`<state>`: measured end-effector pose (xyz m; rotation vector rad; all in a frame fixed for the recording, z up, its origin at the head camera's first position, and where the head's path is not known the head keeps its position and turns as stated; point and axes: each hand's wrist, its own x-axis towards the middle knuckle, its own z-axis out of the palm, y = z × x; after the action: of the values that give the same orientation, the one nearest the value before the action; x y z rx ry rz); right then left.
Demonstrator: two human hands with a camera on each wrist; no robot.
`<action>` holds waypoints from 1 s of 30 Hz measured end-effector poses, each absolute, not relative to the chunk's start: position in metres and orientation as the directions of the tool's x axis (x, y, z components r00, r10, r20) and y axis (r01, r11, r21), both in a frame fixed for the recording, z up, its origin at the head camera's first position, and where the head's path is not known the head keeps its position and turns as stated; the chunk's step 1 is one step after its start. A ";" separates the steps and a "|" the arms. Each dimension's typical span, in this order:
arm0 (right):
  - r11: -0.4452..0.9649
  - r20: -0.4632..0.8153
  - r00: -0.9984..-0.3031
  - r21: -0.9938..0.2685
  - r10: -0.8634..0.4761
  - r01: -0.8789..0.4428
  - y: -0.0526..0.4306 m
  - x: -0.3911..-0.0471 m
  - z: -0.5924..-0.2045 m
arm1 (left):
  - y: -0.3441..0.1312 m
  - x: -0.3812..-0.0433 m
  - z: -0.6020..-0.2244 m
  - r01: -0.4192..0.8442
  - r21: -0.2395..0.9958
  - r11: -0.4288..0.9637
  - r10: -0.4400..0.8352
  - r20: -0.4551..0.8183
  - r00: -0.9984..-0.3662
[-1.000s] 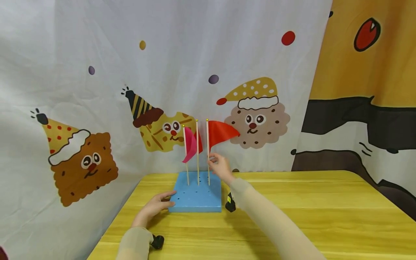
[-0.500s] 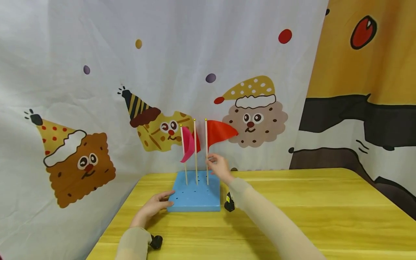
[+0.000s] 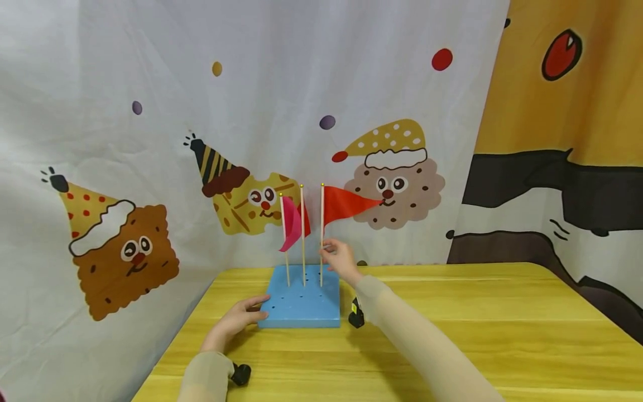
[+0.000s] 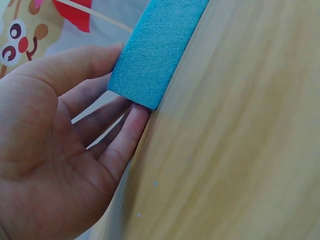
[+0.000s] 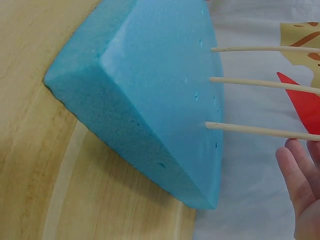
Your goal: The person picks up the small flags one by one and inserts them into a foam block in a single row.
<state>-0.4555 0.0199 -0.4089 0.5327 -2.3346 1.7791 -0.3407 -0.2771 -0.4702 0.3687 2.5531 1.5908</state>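
A blue foam block [image 3: 301, 310] with small holes in its top lies on the table. Three thin sticks stand in a row in its back half. The right stick bears a red pennant flag [image 3: 346, 204]; my right hand [image 3: 341, 259] pinches this stick below the cloth. On the left stick hangs a pink flag [image 3: 291, 223], its cloth curled. The middle stick [image 5: 260, 83] carries a red flag [image 3: 306, 221], mostly hidden behind the pink one. My left hand [image 3: 238, 318] touches the block's left side, thumb near the front corner, fingers extended, as the left wrist view confirms.
The wooden table [image 3: 452, 335] reaches far to the right of the block. Behind it hangs a white curtain [image 3: 281, 84] printed with cartoon biscuits. A black wrist camera [image 3: 241, 374] sits at the left cuff, another black device [image 3: 356, 314] by the right cuff.
The right stick has swung from a slight left lean to nearly upright, and its red cloth stretches farther right. The left hand and the block hold their places; the view shifts slightly.
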 end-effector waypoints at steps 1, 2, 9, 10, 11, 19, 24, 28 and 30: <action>0.235 0.334 -0.925 -0.899 -0.182 -0.371 0.020 -0.455 -0.409 | -0.277 -0.341 -0.470 0.146 0.895 0.421 0.262 0.034 -0.964; 0.240 0.332 -0.926 -0.898 -0.179 -0.369 0.020 -0.455 -0.408 | -0.277 -0.341 -0.470 0.144 0.896 0.420 0.260 0.034 -0.965; 0.252 0.321 -0.931 -0.900 -0.172 -0.357 0.018 -0.453 -0.407 | -0.276 -0.340 -0.469 0.142 0.894 0.424 0.253 0.033 -0.967; 0.253 0.319 -0.932 -0.900 -0.173 -0.355 0.018 -0.452 -0.407 | -0.276 -0.340 -0.469 0.141 0.893 0.426 0.252 0.033 -0.967; 0.258 0.320 -0.932 -0.898 -0.173 -0.356 0.018 -0.452 -0.407 | -0.276 -0.340 -0.469 0.141 0.894 0.426 0.253 0.032 -0.967; 0.255 0.302 -0.933 -0.903 -0.197 -0.346 0.032 -0.450 -0.410 | -0.274 -0.341 -0.470 0.144 0.896 0.420 0.265 0.030 -0.964; 0.246 0.313 -0.934 -0.904 -0.174 -0.349 0.062 -0.453 -0.416 | -0.273 -0.343 -0.470 0.145 0.897 0.417 0.264 0.033 -0.964; 0.280 0.321 -0.936 -0.894 -0.142 -0.350 0.096 -0.454 -0.422 | -0.275 -0.343 -0.469 0.145 0.900 0.410 0.276 0.029 -0.961; 0.300 0.309 -0.942 -0.893 -0.132 -0.336 0.114 -0.454 -0.425 | -0.277 -0.343 -0.468 0.140 0.904 0.405 0.287 0.020 -0.958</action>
<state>-0.4535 0.1143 -0.4248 0.4342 -2.3844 1.7064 -0.3427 -0.2768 -0.4683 0.3847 2.5146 1.5972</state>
